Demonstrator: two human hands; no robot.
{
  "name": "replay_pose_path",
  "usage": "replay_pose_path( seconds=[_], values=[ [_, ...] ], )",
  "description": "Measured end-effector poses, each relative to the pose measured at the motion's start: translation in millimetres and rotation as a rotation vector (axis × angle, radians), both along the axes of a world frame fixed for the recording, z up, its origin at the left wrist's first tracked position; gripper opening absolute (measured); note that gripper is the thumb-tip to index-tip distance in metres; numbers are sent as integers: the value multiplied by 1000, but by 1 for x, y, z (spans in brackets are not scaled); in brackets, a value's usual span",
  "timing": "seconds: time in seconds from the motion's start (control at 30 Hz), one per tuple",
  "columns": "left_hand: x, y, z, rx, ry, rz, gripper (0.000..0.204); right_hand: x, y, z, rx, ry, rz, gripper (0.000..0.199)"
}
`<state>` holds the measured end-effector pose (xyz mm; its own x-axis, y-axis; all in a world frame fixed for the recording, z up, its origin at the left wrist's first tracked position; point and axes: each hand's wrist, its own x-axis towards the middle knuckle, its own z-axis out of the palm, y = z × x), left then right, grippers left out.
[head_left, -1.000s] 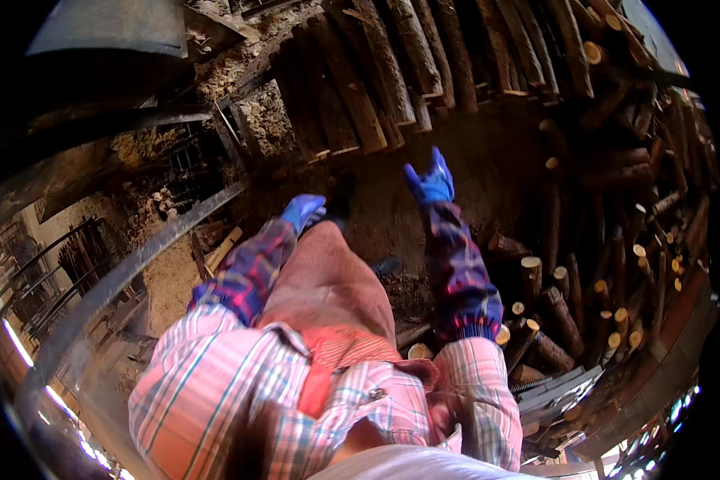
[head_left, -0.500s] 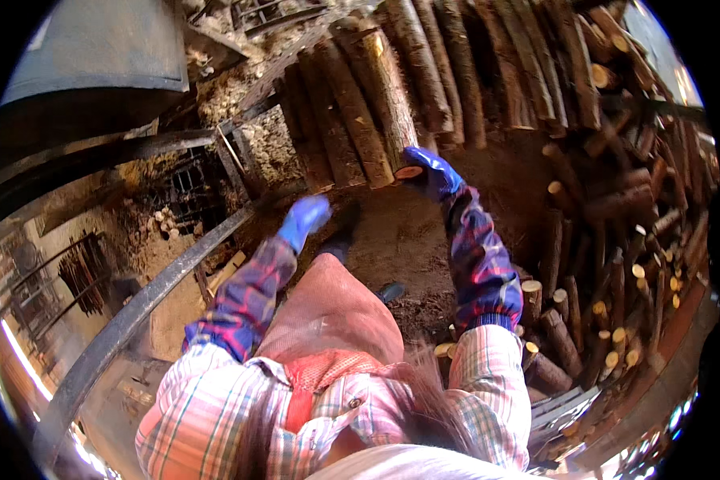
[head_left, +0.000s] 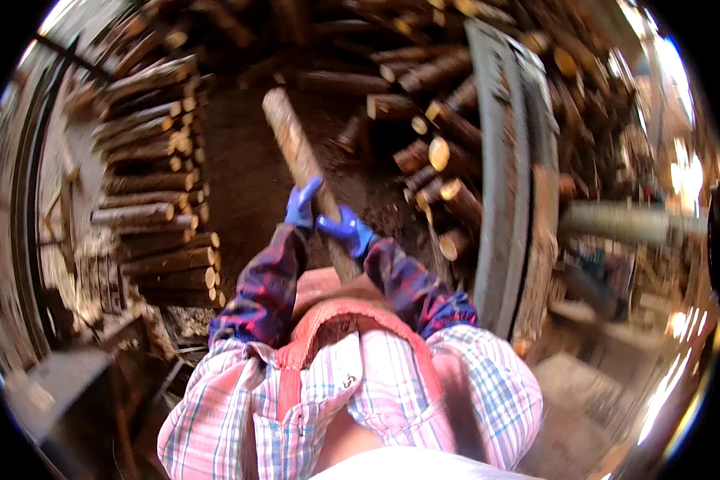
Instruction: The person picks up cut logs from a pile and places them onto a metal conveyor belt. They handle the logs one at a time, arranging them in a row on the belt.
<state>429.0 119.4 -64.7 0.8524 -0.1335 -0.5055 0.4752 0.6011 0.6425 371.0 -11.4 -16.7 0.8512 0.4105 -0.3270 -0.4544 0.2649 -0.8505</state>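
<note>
A long, bark-covered log (head_left: 290,134) lies across both my hands, slanting from far left down toward my apron. On its left side my left hand (head_left: 301,205), in a blue glove, is closed round it near the middle. My right hand (head_left: 347,230), also gloved in blue, grips it from the right, a little nearer to me. The log's near end rests close against the pink apron (head_left: 318,286); my arms partly hide that end.
A neat stack of logs (head_left: 148,200) stands at the left, cut ends facing the middle. At the right, loose logs (head_left: 452,200) lie heaped beside a grey metal beam (head_left: 496,160). Brown dirt floor (head_left: 236,168) lies between, with more logs (head_left: 344,82) at the far side.
The view has turned to the right, so the stack now stands at the left. The log has come off the stack, and my left hand has joined the right in holding it.
</note>
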Motion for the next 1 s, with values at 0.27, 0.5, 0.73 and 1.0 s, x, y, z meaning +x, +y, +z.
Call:
replay_pose_path(
  seconds=[0.27, 0.5, 0.73, 1.0],
  values=[
    [44, -218, 168, 32, -516, -552, 68, 29, -324, 114, -885, -600, -1093, 60],
    [35, -243, 97, 178, -435, -772, 35, 96, -481, 194, -1856, -640, -1039, 64],
    [-4, -53, 14, 503, -127, -389, 59, 81, -460, 123, -1859, -213, -496, 71],
    [-119, 176, -91, 496, 390, 35, 41, 124, -298, 124, -1620, -771, -677, 53]
  ],
)
